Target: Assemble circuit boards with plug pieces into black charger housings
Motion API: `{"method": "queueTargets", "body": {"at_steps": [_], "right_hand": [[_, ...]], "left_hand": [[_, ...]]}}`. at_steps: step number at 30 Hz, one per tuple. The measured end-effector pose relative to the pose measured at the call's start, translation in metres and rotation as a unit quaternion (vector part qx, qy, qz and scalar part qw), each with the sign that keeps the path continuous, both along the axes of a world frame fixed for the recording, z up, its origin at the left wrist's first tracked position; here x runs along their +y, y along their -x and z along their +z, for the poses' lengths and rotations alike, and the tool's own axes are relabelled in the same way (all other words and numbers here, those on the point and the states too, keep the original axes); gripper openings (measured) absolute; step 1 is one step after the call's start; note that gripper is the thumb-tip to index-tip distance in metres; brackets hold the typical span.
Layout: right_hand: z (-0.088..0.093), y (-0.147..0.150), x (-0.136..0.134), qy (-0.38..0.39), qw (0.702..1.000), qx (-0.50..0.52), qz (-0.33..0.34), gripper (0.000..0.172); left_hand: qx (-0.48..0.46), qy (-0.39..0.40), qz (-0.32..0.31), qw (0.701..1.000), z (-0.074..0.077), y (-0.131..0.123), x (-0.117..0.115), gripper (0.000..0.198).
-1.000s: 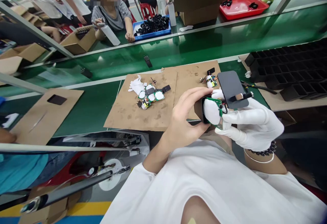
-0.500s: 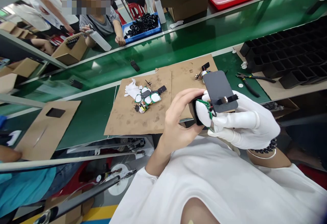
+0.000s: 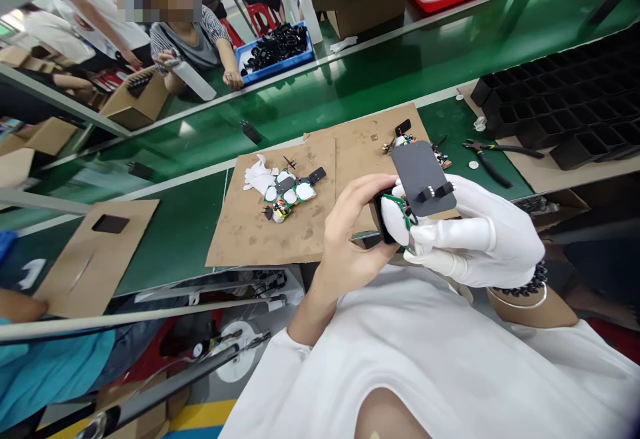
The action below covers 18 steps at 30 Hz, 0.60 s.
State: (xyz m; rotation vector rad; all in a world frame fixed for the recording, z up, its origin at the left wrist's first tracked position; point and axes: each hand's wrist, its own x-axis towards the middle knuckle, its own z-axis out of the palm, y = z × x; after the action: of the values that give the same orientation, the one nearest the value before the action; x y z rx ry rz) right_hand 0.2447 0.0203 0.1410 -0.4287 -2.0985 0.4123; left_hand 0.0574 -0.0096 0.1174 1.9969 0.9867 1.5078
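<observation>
My bare left hand (image 3: 345, 242) is closed around a black plastic case (image 3: 384, 229), its open end facing right. In a white glove, my right hand (image 3: 493, 232) grips a circuit board (image 3: 397, 217) with a white pad, whose left edge sits at the mouth of the case. How deep it goes in I cannot tell. Joined to the board or held along with it is a flat black cover (image 3: 419, 167) with two plug prongs, tilted above my gloved fingers. Behind this lie wired parts (image 3: 404, 139) on a cardboard sheet (image 3: 280, 242).
On the cardboard's left are a white glove (image 3: 260, 175) and wired circuit boards (image 3: 290, 189). Pliers (image 3: 487, 159) lie right, before rows of black cases (image 3: 585, 149). A green conveyor (image 3: 200, 135) carries black adapters (image 3: 251, 132). Across it sits a person beside a blue tray (image 3: 277, 71).
My right hand has shifted slightly left with the circuit board and cover, closer to the case. The adapters on the conveyor have slid left. My left hand stays nearly still.
</observation>
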Motion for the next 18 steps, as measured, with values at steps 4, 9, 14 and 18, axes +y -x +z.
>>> {"method": "queueTargets", "body": {"at_steps": [4,9,14,18], "right_hand": [[0.001,0.000,-0.001,-0.007,1.000,-0.025,-0.005,0.019],[-0.003,-0.001,0.003,-0.018,0.998,-0.045,-0.030,0.018],[-0.044,0.007,0.019,0.029,0.999,-0.009,-0.041,0.010],[-0.092,0.017,0.029,0.164,0.985,0.034,-0.048,0.012]], "left_hand": [[-0.006,0.012,0.001,1.000,-0.001,0.000,-0.001,0.052],[-0.029,0.060,0.003,0.998,-0.006,-0.001,0.002,0.054],[-0.061,0.134,0.025,0.989,-0.048,-0.001,0.018,0.056],[-0.089,0.224,0.039,0.970,-0.101,0.001,0.034,0.066]]}}
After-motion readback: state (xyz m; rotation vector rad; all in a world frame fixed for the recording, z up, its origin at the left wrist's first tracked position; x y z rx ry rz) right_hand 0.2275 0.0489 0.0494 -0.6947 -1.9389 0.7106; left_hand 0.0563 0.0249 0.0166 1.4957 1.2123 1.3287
